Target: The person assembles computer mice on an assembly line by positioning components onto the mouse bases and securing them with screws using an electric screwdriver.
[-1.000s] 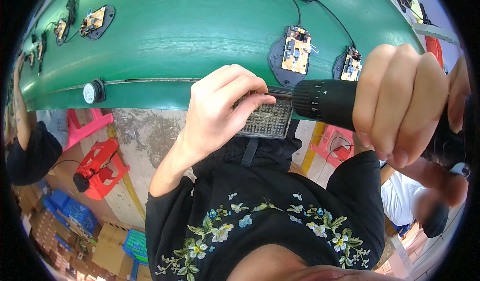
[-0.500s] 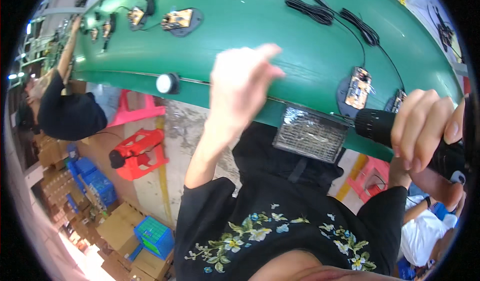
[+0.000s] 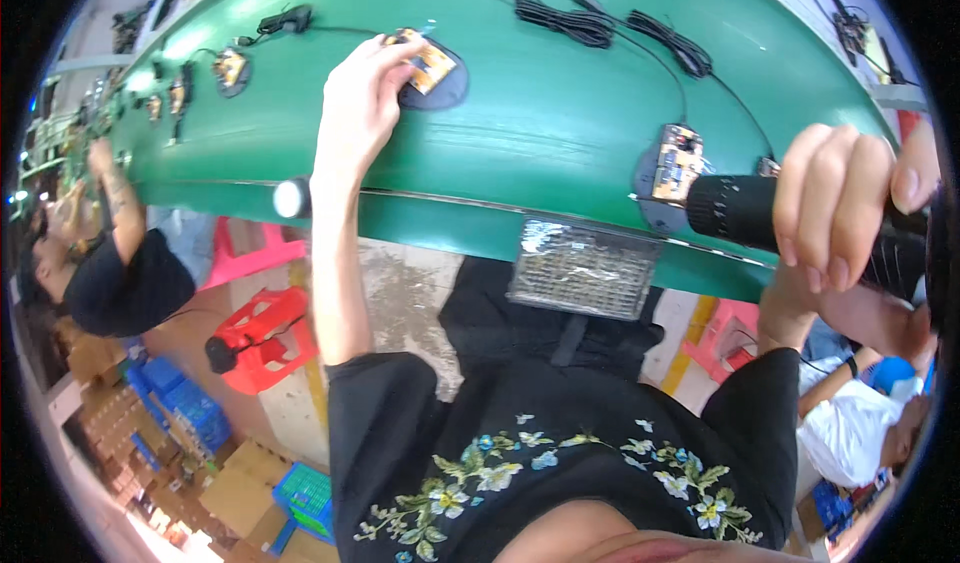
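The fingers of my left hand point(image 3: 362, 98) are closed on the left edge of a tan circuit board point(image 3: 434, 69). That board lies on a dark grey oval base point(image 3: 452, 93) on the green bench, and a black cable runs off to its left. In my right hand point(image 3: 835, 203) is a black, thick-bodied electric screwdriver point(image 3: 735, 210), pointing left. Its thin bit crosses in front of a second circuit board point(image 3: 678, 158) on a similar base point(image 3: 648, 178); whether it touches them I cannot tell.
Coiled black cables point(image 3: 562, 21) lie across the green bench point(image 3: 540, 113). A clear-lidded tray of small parts point(image 3: 582, 268) hangs at the front edge, and a round white-topped object point(image 3: 290, 198) sits left. Another person point(image 3: 130, 273) works at far left, near a red stool point(image 3: 262, 341).
My left hand has reached left and away to take hold of the circuit board, which has shifted right along the bench. My right hand still holds the screwdriver. The view has shifted slightly.
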`<move>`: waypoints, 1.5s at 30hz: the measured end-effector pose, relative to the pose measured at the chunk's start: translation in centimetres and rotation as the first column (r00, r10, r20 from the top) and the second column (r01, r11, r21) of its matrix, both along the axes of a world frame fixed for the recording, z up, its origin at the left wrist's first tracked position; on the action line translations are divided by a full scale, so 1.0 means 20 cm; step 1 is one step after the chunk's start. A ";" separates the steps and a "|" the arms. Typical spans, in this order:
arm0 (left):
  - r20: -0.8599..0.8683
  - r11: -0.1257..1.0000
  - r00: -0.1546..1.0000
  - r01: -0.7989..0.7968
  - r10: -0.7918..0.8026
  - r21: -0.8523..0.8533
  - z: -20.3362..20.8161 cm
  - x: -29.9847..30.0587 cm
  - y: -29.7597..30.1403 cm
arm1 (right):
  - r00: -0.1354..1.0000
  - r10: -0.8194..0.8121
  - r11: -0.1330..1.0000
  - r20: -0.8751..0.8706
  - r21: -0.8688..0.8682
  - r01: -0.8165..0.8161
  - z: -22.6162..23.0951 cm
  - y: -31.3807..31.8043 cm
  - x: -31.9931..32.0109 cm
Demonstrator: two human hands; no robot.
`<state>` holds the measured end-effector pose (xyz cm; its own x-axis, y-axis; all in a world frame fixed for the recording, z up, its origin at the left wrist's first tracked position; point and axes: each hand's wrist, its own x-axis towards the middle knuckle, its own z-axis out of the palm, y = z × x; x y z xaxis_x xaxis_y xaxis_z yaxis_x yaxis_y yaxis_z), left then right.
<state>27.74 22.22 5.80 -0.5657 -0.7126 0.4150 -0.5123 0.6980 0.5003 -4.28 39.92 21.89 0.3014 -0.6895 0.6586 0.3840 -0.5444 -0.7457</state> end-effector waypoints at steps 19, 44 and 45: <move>-0.331 0.928 0.903 0.338 -0.273 0.159 0.05 -0.36 0.47 | 0.926 -0.377 0.920 -0.008 0.110 0.376 -0.19 -0.15 0.03; -0.478 0.894 0.814 0.433 -0.331 0.117 0.11 -0.45 0.61 | 0.999 -0.035 0.998 -0.016 0.047 0.036 0.02 -0.02 0.00; -0.485 0.892 0.805 0.441 -0.341 0.104 0.12 -0.45 0.62 | 0.994 -0.105 0.993 0.020 0.054 0.104 0.02 0.02 0.03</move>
<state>18.72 34.57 8.14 -0.6051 -0.5658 0.5601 0.0934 0.6482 0.7557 -3.64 40.30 22.20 0.2113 -0.7505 0.6262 0.3447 -0.5423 -0.7662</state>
